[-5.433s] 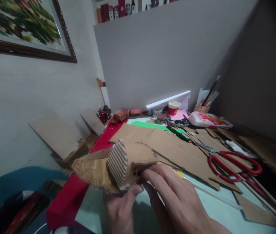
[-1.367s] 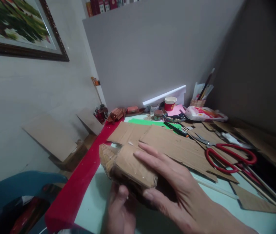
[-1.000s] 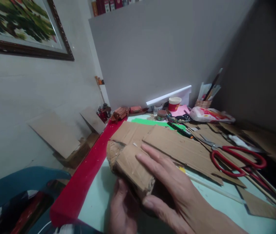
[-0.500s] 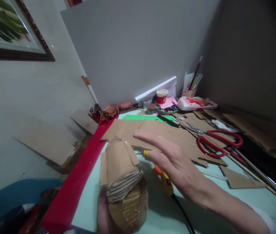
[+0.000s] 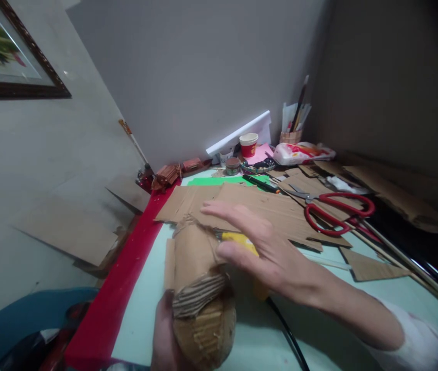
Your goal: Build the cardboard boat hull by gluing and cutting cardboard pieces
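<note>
Low in the view, my left hand (image 5: 164, 330) is wrapped round a cardboard model (image 5: 196, 252). The model has a curved tan top, a layered corrugated edge and a rounded lower piece facing me. A narrow strip stands along its left side. My right hand (image 5: 257, 242) is at the model's right side with its fingers stretched out. Its thumb tip meets the model's right edge. Behind this hand shows a yellow glue gun (image 5: 238, 238) with its nozzle toward the model and a black cord (image 5: 288, 335). The hand partly hides the gun, which appears to rest on the table.
Flat cardboard sheets (image 5: 273, 206) cover the table's middle. Red-handled scissors (image 5: 337, 211) and a black cutter (image 5: 260, 183) lie beyond. A paper cup (image 5: 248, 147), a brush holder (image 5: 290, 136) and a tissue pack (image 5: 302, 153) stand at the back. Red cloth (image 5: 126, 278) runs along the left edge.
My right hand has come left and closer to the cardboard model, its thumb now against the right edge where a flap stood out. The whole view has shifted slightly.
</note>
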Available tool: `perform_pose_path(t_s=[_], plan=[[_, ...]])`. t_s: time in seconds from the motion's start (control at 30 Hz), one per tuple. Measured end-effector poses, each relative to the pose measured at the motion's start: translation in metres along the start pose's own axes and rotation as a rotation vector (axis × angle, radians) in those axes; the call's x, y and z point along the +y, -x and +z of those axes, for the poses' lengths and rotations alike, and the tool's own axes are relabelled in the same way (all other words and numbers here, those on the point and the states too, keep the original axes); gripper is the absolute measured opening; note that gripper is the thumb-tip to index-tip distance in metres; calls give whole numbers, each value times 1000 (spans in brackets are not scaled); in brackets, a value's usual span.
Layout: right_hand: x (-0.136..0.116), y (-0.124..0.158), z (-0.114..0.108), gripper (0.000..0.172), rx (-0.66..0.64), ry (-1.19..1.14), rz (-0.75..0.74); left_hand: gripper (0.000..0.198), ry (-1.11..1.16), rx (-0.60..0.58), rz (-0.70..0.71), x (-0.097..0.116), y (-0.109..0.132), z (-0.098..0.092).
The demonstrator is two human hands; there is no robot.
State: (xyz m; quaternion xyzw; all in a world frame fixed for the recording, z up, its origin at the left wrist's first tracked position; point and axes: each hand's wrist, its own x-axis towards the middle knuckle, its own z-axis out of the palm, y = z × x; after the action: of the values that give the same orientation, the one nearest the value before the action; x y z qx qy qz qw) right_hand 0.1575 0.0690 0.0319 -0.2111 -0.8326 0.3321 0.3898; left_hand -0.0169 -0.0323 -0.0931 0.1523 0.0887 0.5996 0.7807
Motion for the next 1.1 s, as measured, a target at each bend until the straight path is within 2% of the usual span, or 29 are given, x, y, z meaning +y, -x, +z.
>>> perform_pose_path(t_s=[0.1, 0.2, 0.3, 0.43, 0.63, 0.73, 0.9, 0.97, 1.1], plan=[[-3, 2, 1, 63, -102, 45, -65, 44, -7, 41, 30, 1, -8, 14], [-4, 5, 5, 74, -187, 136, -125, 44, -55, 169, 81, 1, -15, 34], [-2, 9, 14, 72, -238, 244, -209, 47, -100, 292, 95, -2, -19, 50], [8, 12, 27, 64, -252, 335, -232, 47, -81, 344, 88, -6, -22, 54], [16, 11, 36, 64, -306, 301, -205, 47, -27, 466, 111, -7, -21, 54], [16, 12, 37, 66, -313, 304, -217, 46, -14, 407, 98, -7, -20, 54], [14, 12, 35, 67, -330, 335, -215, 43, -16, 119, 135, -7, -20, 46], [13, 12, 34, 71, -327, 345, -215, 48, -46, 96, 141, -6, -22, 45], [14, 12, 32, 87, -310, 355, -244, 52, -64, 145, 181, -3, -24, 42]])
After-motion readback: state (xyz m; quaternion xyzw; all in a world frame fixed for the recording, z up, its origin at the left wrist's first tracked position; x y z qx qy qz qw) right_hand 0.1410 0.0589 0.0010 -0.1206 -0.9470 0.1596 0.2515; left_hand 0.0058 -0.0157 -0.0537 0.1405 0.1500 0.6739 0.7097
